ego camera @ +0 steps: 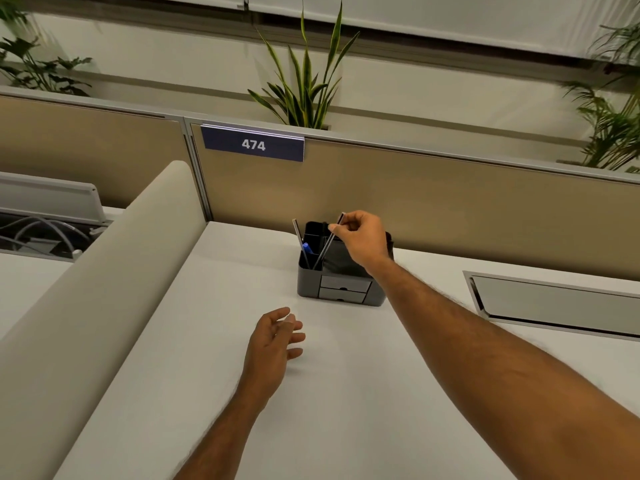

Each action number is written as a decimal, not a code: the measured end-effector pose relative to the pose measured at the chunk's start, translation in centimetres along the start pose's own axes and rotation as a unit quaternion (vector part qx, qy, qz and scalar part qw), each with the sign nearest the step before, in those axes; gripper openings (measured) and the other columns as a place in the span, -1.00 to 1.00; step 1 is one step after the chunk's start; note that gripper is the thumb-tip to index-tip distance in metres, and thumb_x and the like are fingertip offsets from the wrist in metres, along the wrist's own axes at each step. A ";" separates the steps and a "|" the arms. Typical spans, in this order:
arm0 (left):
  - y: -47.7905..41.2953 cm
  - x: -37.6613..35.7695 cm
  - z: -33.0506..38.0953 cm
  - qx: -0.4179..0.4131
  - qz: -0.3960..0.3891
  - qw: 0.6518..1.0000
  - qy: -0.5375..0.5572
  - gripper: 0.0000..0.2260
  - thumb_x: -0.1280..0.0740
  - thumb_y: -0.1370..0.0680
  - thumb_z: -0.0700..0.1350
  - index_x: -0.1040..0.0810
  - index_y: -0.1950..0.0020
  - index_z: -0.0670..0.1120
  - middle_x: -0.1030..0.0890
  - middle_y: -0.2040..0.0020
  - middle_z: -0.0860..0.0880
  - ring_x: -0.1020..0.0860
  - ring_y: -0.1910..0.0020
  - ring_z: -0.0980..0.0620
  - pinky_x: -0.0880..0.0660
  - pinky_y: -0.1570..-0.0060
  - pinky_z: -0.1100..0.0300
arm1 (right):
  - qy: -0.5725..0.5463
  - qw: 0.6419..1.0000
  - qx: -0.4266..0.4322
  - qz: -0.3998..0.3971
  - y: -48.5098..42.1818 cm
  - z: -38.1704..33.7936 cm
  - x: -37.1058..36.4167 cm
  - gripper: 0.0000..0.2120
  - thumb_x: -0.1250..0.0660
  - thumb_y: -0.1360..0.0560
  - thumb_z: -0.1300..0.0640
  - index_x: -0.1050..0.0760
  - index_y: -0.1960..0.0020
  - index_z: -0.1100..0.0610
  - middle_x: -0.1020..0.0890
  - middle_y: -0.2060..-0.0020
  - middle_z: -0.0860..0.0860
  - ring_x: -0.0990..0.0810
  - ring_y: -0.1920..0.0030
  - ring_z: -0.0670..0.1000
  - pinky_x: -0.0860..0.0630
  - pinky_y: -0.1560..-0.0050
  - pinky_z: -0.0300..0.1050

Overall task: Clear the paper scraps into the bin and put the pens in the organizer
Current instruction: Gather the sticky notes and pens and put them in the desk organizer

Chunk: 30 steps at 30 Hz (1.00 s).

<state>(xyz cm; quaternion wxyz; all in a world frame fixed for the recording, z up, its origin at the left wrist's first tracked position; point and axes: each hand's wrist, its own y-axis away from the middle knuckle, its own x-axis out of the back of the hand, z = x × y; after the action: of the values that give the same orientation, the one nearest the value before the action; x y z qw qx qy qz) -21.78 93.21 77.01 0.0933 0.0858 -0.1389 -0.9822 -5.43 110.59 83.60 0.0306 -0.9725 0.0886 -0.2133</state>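
A dark grey desk organizer (pixel 341 292) with two small front drawers stands on the white desk (pixel 214 341) near the back partition. My right hand (pixel 363 237) hovers over it, fingers pinched on the upper end of a thin dark pen (pixel 327 244) whose lower end sits inside the front-left compartment. A second slim pen (pixel 297 232) and a blue-capped pen (pixel 307 248) stand in the same compartment. My left hand (pixel 275 339) hangs just above the desk in front of the organizer, fingers apart and holding nothing. No paper scraps or bin are in view.
A tan partition (pixel 433 202) with a blue "474" sign (pixel 254 144) runs behind the desk. A rounded beige divider (pixel 104 271) borders the left side. A grey cable hatch (pixel 554 303) is set into the desk at the right. Plants stand behind the partition.
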 end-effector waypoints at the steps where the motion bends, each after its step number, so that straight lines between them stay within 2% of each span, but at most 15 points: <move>1: 0.0 0.0 0.0 -0.002 0.000 1.000 -0.009 -0.84 -0.24 -0.64 -0.11 -0.48 -0.22 -0.01 -0.64 -0.05 -0.07 -0.65 -0.01 -0.07 -0.59 0.12 0.11 | 0.007 1.000 0.004 -0.006 0.1 0.0 0.2 -0.79 -0.51 -0.45 0.09 -0.60 -0.03 0.13 -0.63 0.26 -0.03 -0.60 0.25 -0.08 -0.55 0.13 -0.27; 4: 0.1 0.0 -0.1 -0.012 -0.003 0.999 -0.047 -0.86 -0.26 -0.64 -0.09 -0.49 -0.19 0.03 -0.65 -0.05 -0.04 -0.64 -0.02 -0.03 -0.55 0.10 0.16 | 0.025 1.000 0.011 0.001 0.8 -0.1 1.3 -0.71 -0.51 -0.45 0.03 -0.58 -0.10 0.12 -0.62 0.26 -0.04 -0.59 0.23 -0.09 -0.56 0.09 -0.25; 7: 0.3 0.5 -0.3 -0.034 -0.017 0.990 -0.132 -0.86 -0.29 -0.62 -0.06 -0.52 -0.18 0.04 -0.64 -0.05 0.00 -0.62 -0.07 0.00 -0.48 0.08 0.25 | 0.043 0.999 0.022 0.007 2.8 0.5 3.1 -0.81 -0.48 -0.47 0.05 -0.57 -0.04 0.05 -0.60 0.29 -0.09 -0.56 0.27 -0.13 -0.52 0.15 -0.25; 10: 1.1 1.1 -0.3 -0.063 -0.024 0.971 -0.231 -0.82 -0.32 -0.60 -0.01 -0.54 -0.20 0.04 -0.62 -0.06 0.07 -0.58 -0.09 0.09 -0.40 0.11 0.44 | 0.103 0.994 0.020 -0.029 6.6 2.6 4.9 -0.89 -0.46 -0.46 0.07 -0.59 0.03 0.03 -0.63 0.26 -0.09 -0.57 0.24 -0.14 -0.52 0.13 -0.22; 12: 2.1 1.4 -0.2 -0.080 -0.038 0.953 -0.291 -0.74 -0.32 -0.59 0.03 -0.53 -0.26 0.01 -0.61 -0.10 0.08 -0.57 -0.14 0.09 -0.41 0.04 0.41 | 0.155 0.986 0.010 -0.061 9.8 4.4 6.2 -0.85 -0.44 -0.48 0.06 -0.61 -0.02 0.08 -0.66 0.16 -0.05 -0.61 0.16 -0.08 -0.59 0.04 -0.11; 14: 3.1 1.9 -0.1 -0.106 -0.062 0.917 -0.379 -0.63 -0.30 -0.59 0.09 -0.48 -0.36 0.00 -0.58 -0.21 0.07 -0.53 -0.23 0.09 -0.41 -0.12 0.28 | 0.225 0.971 0.011 -0.083 12.9 6.2 7.5 -0.77 -0.41 -0.51 -0.02 -0.60 -0.09 0.08 -0.67 0.04 -0.04 -0.62 0.02 -0.03 -0.59 -0.05 -0.08; 17: 5.0 2.7 0.1 -0.182 -0.086 0.827 -0.526 -0.49 -0.25 -0.59 0.18 -0.36 -0.48 0.01 -0.46 -0.42 0.06 -0.39 -0.41 0.05 -0.32 -0.36 0.14 | 0.312 0.943 0.022 -0.116 17.6 8.0 9.6 -0.61 -0.34 -0.54 -0.14 -0.52 -0.28 0.04 -0.59 -0.21 -0.06 -0.54 -0.22 -0.03 -0.46 -0.23 -0.14; 20: 6.8 2.7 0.2 -0.233 -0.102 0.743 -0.619 -0.40 -0.18 -0.58 0.25 -0.26 -0.55 0.00 -0.29 -0.55 -0.02 -0.21 -0.54 0.00 -0.17 -0.49 0.04 | 0.356 0.924 0.042 -0.133 21.5 8.6 11.4 -0.41 -0.31 -0.53 -0.23 -0.36 -0.45 0.03 -0.44 -0.43 -0.03 -0.39 -0.42 0.01 -0.31 -0.39 -0.11; 23: 8.7 2.7 -0.8 -0.233 -0.125 0.703 -0.660 -0.33 -0.12 -0.57 0.32 -0.15 -0.59 0.01 -0.11 -0.62 -0.04 -0.05 -0.60 -0.03 -0.03 -0.53 -0.06 | 0.383 0.914 0.043 -0.126 25.4 9.0 12.8 -0.25 -0.28 -0.50 -0.31 -0.21 -0.55 0.04 -0.26 -0.55 0.03 -0.20 -0.55 0.05 -0.12 -0.51 -0.04; 26: 10.6 3.1 -2.8 -0.238 -0.154 0.677 -0.679 -0.30 -0.06 -0.55 0.37 -0.11 -0.60 0.03 -0.05 -0.63 -0.04 -0.01 -0.60 -0.03 0.01 -0.54 -0.07 | 0.402 0.909 0.025 -0.112 29.6 9.8 14.4 -0.19 -0.23 -0.50 -0.37 -0.14 -0.58 0.06 -0.16 -0.59 0.06 -0.08 -0.58 0.05 0.00 -0.55 0.02; 30: 14.3 3.4 -6.0 -0.241 -0.172 0.636 -0.712 -0.14 0.23 -0.42 0.50 -0.03 -0.61 0.06 0.05 -0.64 -0.02 0.07 -0.61 0.00 0.10 -0.54 -0.09 | 0.431 0.894 -0.020 -0.121 35.7 11.2 16.5 -0.13 -0.14 -0.47 -0.45 -0.02 -0.61 0.00 0.00 -0.62 0.05 0.07 -0.61 0.05 0.16 -0.57 0.11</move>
<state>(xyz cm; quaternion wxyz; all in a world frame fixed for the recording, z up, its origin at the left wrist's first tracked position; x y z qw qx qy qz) -21.62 77.46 74.96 -0.1881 -0.6435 0.0962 -0.7357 8.37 72.66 76.72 -0.0563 -0.7886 -0.0206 -0.6119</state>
